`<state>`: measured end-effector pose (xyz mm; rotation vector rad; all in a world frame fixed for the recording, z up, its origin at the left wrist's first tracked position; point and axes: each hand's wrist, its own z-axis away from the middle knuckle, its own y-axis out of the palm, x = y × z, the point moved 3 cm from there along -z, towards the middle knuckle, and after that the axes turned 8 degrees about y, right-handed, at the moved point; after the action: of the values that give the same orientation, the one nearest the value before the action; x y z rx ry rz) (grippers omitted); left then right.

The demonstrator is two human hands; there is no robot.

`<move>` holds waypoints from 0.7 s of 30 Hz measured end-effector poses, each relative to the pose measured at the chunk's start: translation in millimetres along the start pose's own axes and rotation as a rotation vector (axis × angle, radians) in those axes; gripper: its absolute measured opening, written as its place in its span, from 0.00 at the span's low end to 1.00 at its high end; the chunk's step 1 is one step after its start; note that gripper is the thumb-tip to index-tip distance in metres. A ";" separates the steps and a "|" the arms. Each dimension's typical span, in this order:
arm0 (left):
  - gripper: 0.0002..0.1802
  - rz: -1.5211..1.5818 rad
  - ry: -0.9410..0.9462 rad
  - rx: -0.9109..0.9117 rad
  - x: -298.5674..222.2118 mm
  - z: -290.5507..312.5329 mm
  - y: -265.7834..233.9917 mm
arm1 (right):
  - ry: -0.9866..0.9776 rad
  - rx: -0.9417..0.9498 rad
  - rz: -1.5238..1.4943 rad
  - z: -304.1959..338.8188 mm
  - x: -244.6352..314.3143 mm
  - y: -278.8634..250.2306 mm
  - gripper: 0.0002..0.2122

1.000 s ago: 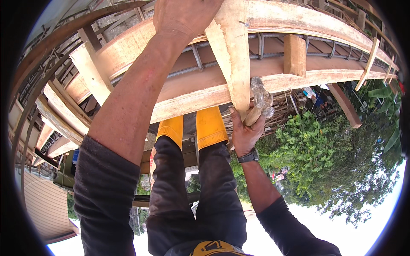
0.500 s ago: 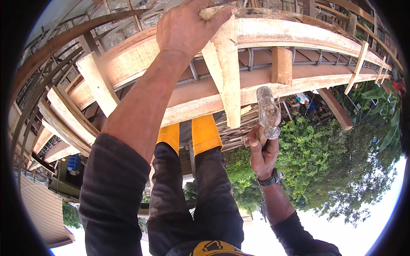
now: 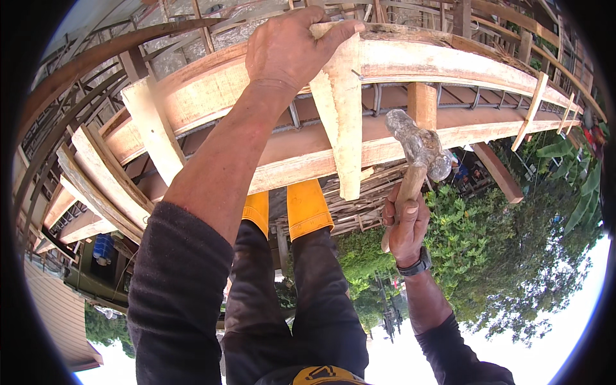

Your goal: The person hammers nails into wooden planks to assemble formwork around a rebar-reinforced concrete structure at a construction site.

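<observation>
My left hand [image 3: 282,51] is closed round the far end of a pale wooden slat [image 3: 339,122], thumb along its end. The slat lies across two long timber boards, the far board [image 3: 443,63] and the near board [image 3: 298,165], and its tapered end juts past the near one. A nail [image 3: 359,76] sticks out of the slat near the far board. Gripped by its wooden handle, a hammer [image 3: 418,146] with a worn metal head is in my right hand [image 3: 409,230]. The hammer head is raised to the right of the slat, apart from it.
Steel bars [image 3: 376,99] run between the boards, beside a wooden block [image 3: 421,106]. More cross slats [image 3: 153,128] span the boards to left and right. Yellow boots [image 3: 309,208] show below the near board. Stacked timber [image 3: 378,192] and green bushes [image 3: 462,224] lie beyond.
My right hand has lifted the hammer slightly, and its head has tilted to show its side. My left hand keeps its grip on the slat; the view has shifted a little.
</observation>
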<state>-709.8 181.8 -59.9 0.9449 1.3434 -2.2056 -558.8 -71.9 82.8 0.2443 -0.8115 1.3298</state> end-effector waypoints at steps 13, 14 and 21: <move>0.22 0.286 0.016 -0.099 -7.1 -5.4 -16.1 | 0.064 0.016 -0.016 7.3 -6.4 9.5 0.23; 0.23 0.310 -0.001 -0.076 -8.1 -6.5 -17.8 | 0.064 0.014 -0.028 7.0 -5.7 9.7 0.23; 0.23 0.411 0.031 -0.026 -1.5 -7.8 -16.1 | 0.055 0.028 0.014 1.5 -5.3 7.3 0.23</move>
<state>-716.2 196.1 -51.2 1.1331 1.0719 -1.8646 -566.2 -74.9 78.4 0.2235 -0.7503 1.3562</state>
